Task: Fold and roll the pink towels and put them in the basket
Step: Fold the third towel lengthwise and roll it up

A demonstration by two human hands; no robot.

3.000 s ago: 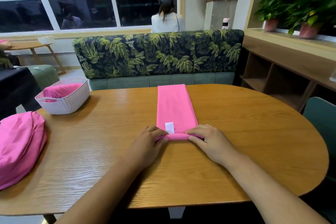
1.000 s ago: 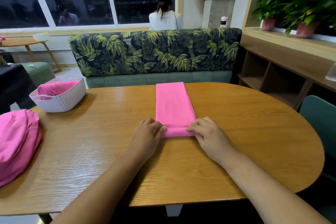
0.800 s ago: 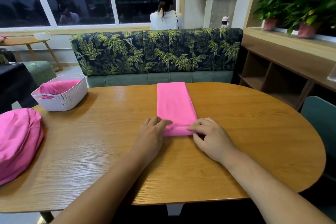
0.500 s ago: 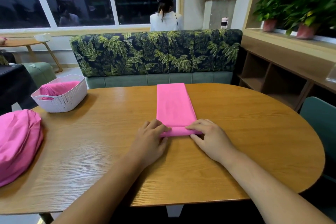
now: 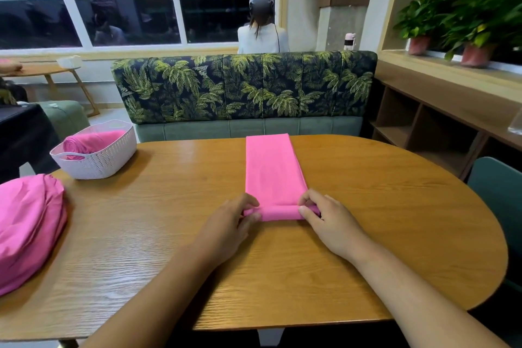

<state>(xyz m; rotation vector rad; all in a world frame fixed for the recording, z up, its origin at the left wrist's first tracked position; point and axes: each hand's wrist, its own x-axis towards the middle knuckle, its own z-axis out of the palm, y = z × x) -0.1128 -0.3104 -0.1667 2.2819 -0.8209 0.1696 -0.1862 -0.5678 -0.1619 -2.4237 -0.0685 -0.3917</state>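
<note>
Pink towel (image 5: 272, 172): folded to a long strip, flat at the centre of the table (image 5: 141, 234), long axis running away from you, near end wound up.

Ref. items, left side: loose pink pile (image 5: 25, 223) at the table edge. Beyond it, white basket (image 5: 99, 161) w/ one rolled towel (image 5: 90, 140) already inside. The basket is well apart from the work.

Change vs. 0.5 s ago: the near end was a low, flat fold w/ your fingers pressed on top. It is now a rounded roll (image 5: 278, 212), visibly thicker. The white label seen 3 s ago is wound inside and no longer shows.

Hands: left hand (image 5: 228, 223) is at the roll's left end, right hand (image 5: 330, 223) at its right end. Both grip it, w/ fingers (image 5: 306, 200) curled over the top and thumbs on the near side.

Meaning: fold step looks done and the roll step is early, since most of the strip is unrolled. Est. next: push the roll fwd and keep both ends level, else it will likely cone. Basket transfer is pending.
</note>
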